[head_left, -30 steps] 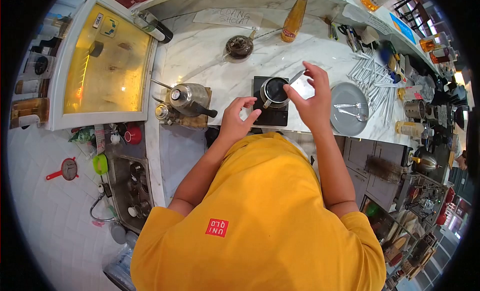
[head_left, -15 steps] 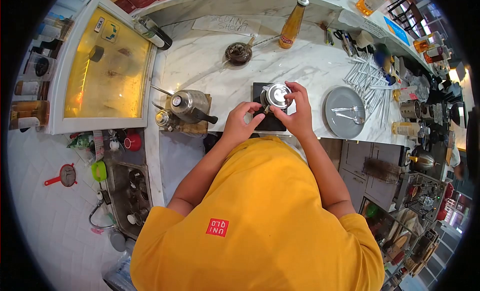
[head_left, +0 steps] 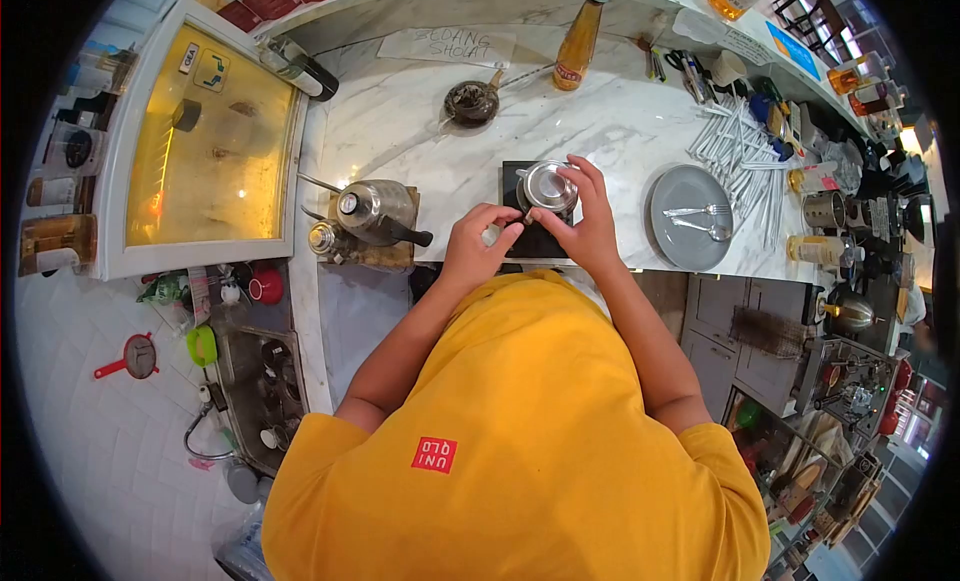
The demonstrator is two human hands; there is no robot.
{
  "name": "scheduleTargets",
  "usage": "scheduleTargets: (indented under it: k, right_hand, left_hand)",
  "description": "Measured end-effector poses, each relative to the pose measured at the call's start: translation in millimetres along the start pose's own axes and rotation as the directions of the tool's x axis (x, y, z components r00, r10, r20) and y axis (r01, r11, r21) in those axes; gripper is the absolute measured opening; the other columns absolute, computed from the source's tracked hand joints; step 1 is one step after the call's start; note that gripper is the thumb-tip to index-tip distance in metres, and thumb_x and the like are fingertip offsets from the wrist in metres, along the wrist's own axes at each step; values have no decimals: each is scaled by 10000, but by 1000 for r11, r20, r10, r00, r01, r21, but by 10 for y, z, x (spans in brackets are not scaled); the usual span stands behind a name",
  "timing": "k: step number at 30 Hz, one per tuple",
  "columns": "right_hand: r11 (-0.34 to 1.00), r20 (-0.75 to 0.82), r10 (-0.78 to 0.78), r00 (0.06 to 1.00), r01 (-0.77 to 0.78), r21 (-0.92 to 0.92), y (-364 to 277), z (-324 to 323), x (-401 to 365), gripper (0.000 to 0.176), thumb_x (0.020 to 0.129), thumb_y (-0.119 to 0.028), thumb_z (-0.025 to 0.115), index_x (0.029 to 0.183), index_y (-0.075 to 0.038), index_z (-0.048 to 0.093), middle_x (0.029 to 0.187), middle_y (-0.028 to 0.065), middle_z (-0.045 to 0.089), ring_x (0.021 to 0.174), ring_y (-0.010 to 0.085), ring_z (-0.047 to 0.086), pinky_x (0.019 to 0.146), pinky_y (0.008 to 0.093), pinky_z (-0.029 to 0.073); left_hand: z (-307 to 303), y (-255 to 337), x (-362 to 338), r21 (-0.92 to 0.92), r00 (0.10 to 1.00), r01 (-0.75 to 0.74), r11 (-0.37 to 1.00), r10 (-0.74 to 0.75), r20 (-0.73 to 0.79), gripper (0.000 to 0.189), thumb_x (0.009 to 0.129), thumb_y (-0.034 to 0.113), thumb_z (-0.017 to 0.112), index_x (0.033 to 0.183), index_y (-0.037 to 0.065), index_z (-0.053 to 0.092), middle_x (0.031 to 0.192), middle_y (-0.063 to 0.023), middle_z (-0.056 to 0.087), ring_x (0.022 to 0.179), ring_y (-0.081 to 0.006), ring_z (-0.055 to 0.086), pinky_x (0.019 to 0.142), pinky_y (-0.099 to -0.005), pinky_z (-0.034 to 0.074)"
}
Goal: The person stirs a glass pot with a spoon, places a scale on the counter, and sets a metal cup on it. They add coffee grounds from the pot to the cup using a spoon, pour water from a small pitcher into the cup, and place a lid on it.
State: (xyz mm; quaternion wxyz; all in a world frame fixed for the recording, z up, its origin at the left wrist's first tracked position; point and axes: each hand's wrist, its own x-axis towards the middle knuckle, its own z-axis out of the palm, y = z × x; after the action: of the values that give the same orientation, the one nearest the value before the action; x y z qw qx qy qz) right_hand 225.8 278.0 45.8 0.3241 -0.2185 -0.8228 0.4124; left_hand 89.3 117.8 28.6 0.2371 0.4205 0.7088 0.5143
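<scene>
A round silver metal pot, seen from above and resembling a drip coffee filter [head_left: 548,186], sits over a black square base [head_left: 540,245] at the counter's front edge. My right hand [head_left: 590,226] grips this metal piece, its thumb at the near side and its fingers around the right and far rim. From the left, my left hand [head_left: 474,249] reaches in with thumb and fingertip nearly together beside the near left rim. A small brownish bit shows by these fingertips, too small to name.
Left of the hands stand a gooseneck kettle [head_left: 372,203] and a small metal pot [head_left: 323,237]. A grey plate [head_left: 690,243] with a fork and spoon lies right. Behind are a dark glass teapot [head_left: 470,103], an amber bottle [head_left: 577,51] and scattered wrapped straws [head_left: 738,146].
My left thumb and fingertip have drawn closer together by the metal piece's near rim. My right hand stays around it. The view has shifted slightly.
</scene>
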Motion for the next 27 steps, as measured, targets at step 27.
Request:
scheduleTargets:
  k: [27]
  right_hand:
    - [491,-311,853,419,-846,206,2012,-2616,-1451,634,892,-316,745,1405,-57,478,1202,165,611,959,261,662,837,379,510]
  left_hand:
    - [1363,461,-233,61,903,403,913,-408,138,312,935,225,727,1207,78,689,1026,-40,724,933,-107,652,777,-254,494]
